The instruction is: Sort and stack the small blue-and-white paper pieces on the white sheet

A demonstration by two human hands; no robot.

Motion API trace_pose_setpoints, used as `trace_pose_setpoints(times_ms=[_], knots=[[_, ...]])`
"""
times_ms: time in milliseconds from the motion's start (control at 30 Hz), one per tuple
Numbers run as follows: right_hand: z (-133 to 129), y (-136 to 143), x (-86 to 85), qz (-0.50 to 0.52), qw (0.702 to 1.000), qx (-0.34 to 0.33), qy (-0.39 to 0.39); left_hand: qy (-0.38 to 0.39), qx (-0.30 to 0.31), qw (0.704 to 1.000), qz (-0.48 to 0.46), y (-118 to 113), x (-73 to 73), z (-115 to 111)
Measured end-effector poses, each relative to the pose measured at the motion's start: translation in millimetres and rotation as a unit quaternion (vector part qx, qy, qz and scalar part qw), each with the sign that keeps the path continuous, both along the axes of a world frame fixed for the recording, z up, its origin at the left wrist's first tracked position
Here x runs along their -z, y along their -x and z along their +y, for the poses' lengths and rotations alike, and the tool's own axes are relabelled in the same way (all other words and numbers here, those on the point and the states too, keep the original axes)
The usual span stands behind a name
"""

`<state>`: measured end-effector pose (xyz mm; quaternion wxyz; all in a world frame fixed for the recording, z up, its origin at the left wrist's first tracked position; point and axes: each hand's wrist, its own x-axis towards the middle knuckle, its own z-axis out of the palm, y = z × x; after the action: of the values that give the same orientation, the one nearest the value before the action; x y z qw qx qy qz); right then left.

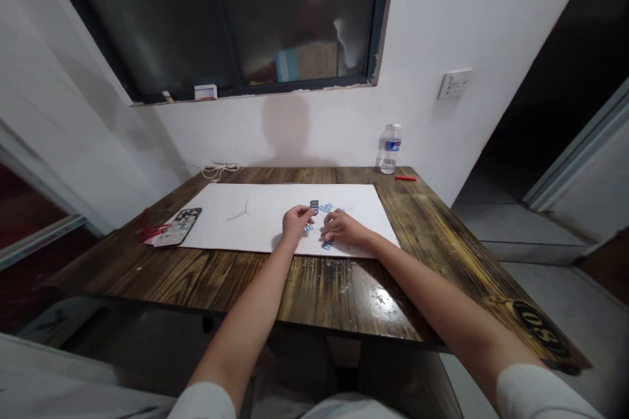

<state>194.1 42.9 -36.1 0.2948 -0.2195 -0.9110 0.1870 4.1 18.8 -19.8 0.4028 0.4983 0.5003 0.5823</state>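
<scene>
I have a dark, strongly grained wooden table (196, 275) below me, pushed up to a white wall (417, 26). A disc bearing a number (540, 327) sits at its near right corner, and light glares off the front edge. A dark-framed window (162, 19) fills much of the wall, with a socket (455, 84) to its right and a dark doorway (535, 91) beyond.

Near the table's back edge I see a clear plastic bottle (390, 154) standing upright; I can't tell how full it is. A red pen (405, 178) lies just beside it, and a pale cable (219, 170) is coiled at the back left. A small box (205, 91) rests on the sill, its contents hidden from me.

A white board (268, 226) lies on the table, a phone (184, 227) at its left end. Above its right half, my left hand (296, 222) pinches a small dark piece (314, 203) between thumb and fingers. My right hand (345, 229) is curled low over another piece (327, 244); I can't tell whether it grips it. Blue-edged pieces (325, 208) lie between and beyond the hands.
</scene>
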Motion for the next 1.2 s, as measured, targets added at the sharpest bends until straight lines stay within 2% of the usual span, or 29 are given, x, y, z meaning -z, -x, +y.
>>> trace_pose_setpoints(times_ms=[200,567,1200], knots=[[-2.9,-6.2,-4.2,-0.073,0.997,0.000,-0.012,0.006,-0.005,1.000,0.009,-0.1,0.9,1.4],[-8.9,-1.6,-9.7,-0.111,0.994,0.019,-0.012,0.010,-0.002,0.999,0.032,-1.5,1.7,-0.6],[-7.7,1.8,-9.0,-0.157,0.985,0.072,-0.022,0.006,0.005,0.999,0.044,1.4,9.2,4.8]])
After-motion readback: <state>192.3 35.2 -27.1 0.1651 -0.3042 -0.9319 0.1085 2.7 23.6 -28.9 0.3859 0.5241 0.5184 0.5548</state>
